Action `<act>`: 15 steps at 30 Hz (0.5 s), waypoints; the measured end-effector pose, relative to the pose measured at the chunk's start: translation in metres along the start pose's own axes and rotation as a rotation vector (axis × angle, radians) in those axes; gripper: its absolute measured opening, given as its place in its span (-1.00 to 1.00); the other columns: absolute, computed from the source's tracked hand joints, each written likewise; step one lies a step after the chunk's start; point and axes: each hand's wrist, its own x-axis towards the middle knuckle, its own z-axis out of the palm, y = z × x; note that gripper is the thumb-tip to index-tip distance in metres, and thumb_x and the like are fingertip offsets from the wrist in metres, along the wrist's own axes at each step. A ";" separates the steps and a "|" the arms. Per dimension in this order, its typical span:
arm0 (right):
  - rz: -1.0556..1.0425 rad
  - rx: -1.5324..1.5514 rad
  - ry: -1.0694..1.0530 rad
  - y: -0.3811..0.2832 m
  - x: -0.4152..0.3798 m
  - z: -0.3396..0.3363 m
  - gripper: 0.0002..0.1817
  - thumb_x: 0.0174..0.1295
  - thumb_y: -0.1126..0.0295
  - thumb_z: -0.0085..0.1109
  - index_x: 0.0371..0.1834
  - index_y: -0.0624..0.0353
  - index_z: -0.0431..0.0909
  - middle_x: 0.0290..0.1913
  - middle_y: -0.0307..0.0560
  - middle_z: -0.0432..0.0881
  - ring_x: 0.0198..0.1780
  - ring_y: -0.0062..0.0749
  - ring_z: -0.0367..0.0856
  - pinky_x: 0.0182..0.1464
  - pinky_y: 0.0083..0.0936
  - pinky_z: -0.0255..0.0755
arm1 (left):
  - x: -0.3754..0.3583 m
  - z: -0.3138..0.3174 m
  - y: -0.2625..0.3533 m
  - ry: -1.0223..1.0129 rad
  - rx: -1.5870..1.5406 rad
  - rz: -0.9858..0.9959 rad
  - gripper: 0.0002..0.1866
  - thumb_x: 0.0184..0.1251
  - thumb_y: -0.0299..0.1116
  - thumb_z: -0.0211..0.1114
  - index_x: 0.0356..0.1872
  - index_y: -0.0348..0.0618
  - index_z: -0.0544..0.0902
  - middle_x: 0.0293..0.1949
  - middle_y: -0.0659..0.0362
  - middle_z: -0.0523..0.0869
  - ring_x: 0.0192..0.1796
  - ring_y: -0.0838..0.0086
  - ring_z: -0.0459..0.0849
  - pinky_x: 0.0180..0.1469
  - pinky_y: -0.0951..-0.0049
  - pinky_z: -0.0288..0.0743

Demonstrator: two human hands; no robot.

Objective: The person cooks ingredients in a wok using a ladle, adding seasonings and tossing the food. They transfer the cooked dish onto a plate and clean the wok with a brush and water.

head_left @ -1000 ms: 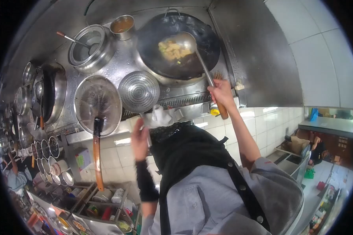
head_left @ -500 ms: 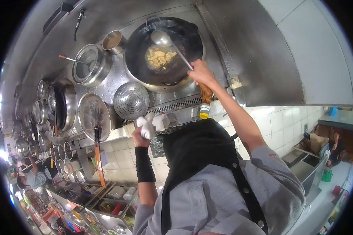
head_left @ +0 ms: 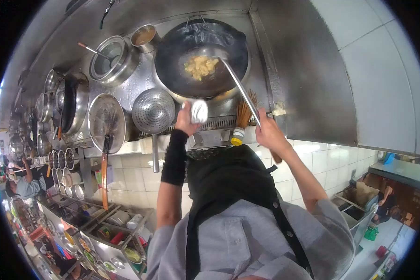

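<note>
A ladle [head_left: 241, 87] slants across the near right rim of a large black wok [head_left: 168, 74], its wooden end sticking out below my right hand [head_left: 269, 134]. That hand is wrapped around the metal handle. The ladle's head lies down in the wok beside yellow, egg-like food pieces [head_left: 200, 67]. My left hand [head_left: 185, 122] grips a folded white cloth [head_left: 199, 112] close to the wok's near edge. Between the wok and my right hand rests a bamboo brush [head_left: 244, 112] with a yellow-banded end.
Left of the wok lies a perforated skimmer [head_left: 153, 112], beside a mesh strainer [head_left: 106, 122] on a pot. Behind them stand a wide pot [head_left: 126, 70] with a utensil and a small pot [head_left: 145, 38] of brown liquid. A person [head_left: 28, 186] is far left; shelves [head_left: 121, 233] stand below.
My right hand has pulled back toward my body, and the ladle's head has dropped lower into the wok. My left hand has brought the cloth up to the wok's near edge.
</note>
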 end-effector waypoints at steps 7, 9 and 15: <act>-0.078 -0.086 -0.062 -0.006 -0.019 -0.023 -0.60 0.12 0.63 0.04 0.07 0.49 0.49 -0.26 0.54 0.64 -0.09 0.44 0.65 0.01 0.14 0.52 | 0.109 0.028 -0.005 -0.079 -0.112 -0.178 -0.57 0.68 0.03 -0.11 0.12 0.01 0.62 0.04 0.16 0.76 0.06 0.23 0.71 0.11 -0.04 0.57; -0.029 -0.114 -0.064 -0.011 -0.003 -0.010 -0.65 0.11 0.63 0.04 0.01 0.49 0.50 -0.22 0.55 0.64 -0.02 0.40 0.66 0.08 0.13 0.54 | 0.105 0.029 -0.008 -0.084 -0.157 -0.164 -0.62 0.66 -0.04 -0.09 0.10 0.03 0.63 0.02 0.17 0.76 0.05 0.24 0.72 0.10 -0.03 0.57; -0.132 -0.072 -0.018 -0.010 0.030 0.025 -0.63 0.13 0.63 0.05 0.03 0.56 0.48 -0.33 0.52 0.66 -0.16 0.45 0.70 -0.03 0.11 0.60 | 0.028 0.032 -0.033 -0.004 -0.201 -0.006 -0.66 0.55 -0.12 0.16 0.05 -0.19 0.59 -0.03 0.02 0.75 -0.04 0.12 0.73 0.03 0.02 0.62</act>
